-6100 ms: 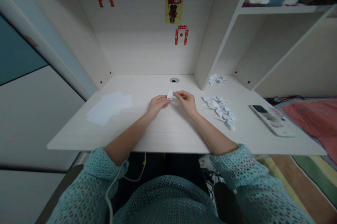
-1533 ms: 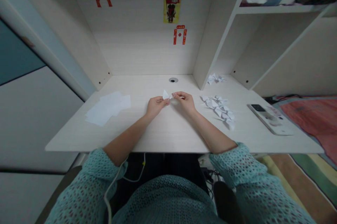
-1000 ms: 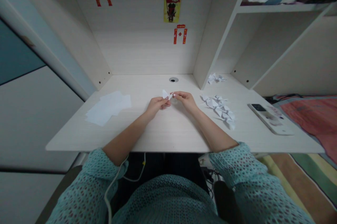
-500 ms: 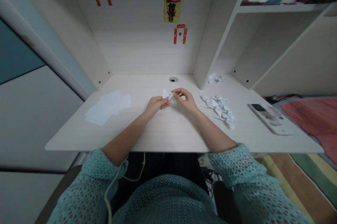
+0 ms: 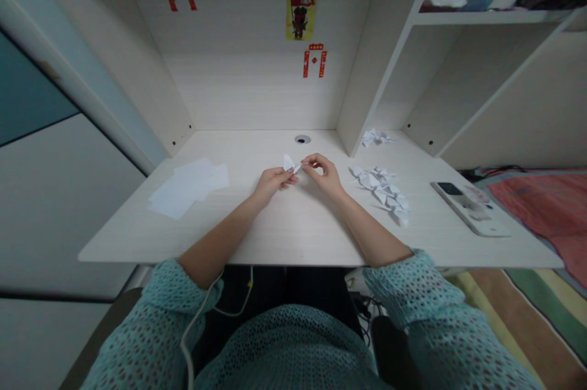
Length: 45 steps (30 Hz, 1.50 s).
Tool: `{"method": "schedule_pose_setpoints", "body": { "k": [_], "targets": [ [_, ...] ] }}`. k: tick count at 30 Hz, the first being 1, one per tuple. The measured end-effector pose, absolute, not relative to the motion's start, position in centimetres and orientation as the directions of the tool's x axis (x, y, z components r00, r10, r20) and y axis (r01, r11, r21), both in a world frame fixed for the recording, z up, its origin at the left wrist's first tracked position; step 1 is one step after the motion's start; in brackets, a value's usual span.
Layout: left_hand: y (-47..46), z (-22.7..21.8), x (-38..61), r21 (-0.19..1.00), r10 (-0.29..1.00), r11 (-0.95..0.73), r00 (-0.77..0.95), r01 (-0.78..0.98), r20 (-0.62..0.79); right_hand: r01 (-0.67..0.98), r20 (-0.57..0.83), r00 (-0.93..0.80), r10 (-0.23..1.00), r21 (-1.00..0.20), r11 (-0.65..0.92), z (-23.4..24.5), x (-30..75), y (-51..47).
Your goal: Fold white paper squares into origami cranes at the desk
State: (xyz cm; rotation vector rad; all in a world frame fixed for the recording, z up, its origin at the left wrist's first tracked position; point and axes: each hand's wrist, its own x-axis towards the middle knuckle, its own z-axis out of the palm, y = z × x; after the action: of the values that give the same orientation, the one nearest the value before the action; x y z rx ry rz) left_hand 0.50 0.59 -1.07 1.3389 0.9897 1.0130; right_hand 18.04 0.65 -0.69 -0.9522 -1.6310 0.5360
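Right hand (image 5: pixel 324 175) sits slightly higher than in the earliest frame. Its thumb and forefinger are pinched together at the right tip of the paper (image 5: pixel 288 162); left hand (image 5: pixel 274 181) clamps the lower edge, over the desk (image 5: pixel 284 231). Risk: hard pulling may tear the tip; a slack left pinch may release the folds. Count: one held paper; one near pile (image 5: pixel 383 191), one far pile (image 5: pixel 376 137), pieces uncountable; one sheet stack (image 5: pixel 188 188), number unclear; one phone (image 5: pixel 472 209).

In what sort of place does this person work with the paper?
Probably a study corner in a bedroom or dormitory: a white desk with a shelf above its right side, a yellow-and-red picture on the back panel, and striped cloth, perhaps bedding, at right.
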Motion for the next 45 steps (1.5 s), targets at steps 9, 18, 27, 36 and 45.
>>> {"method": "schedule_pose_setpoints", "body": {
  "k": [9,18,27,36,45],
  "targets": [
    [0.4,-0.8,0.7,0.992,0.982,-0.128,0.14,-0.003,0.127,0.291,0.621,0.019,0.783,-0.753,0.59,-0.3,17.5,-0.2],
    [0.1,-1.2,0.8,0.883,0.936,-0.346,0.046,0.316,0.35,0.157,0.398,0.039,0.917,-0.908,0.388,-1.2,18.2,1.2],
    [0.1,-1.2,0.7,0.871,0.934,-0.353,0.072,0.341,0.35,0.068,0.311,-0.011,0.95,-0.948,0.311,-1.9,18.3,1.8],
    [-0.3,-0.7,0.8,0.868,0.955,-0.285,0.042,0.407,0.294,0.366,0.475,0.009,0.88,-0.82,0.44,-1.6,18.2,1.4],
    [-0.4,-0.7,0.4,0.746,0.935,-0.341,0.122,0.572,0.333,0.625,0.542,-0.101,0.834,-0.617,0.477,-1.8,18.6,1.5]
  ]
}}
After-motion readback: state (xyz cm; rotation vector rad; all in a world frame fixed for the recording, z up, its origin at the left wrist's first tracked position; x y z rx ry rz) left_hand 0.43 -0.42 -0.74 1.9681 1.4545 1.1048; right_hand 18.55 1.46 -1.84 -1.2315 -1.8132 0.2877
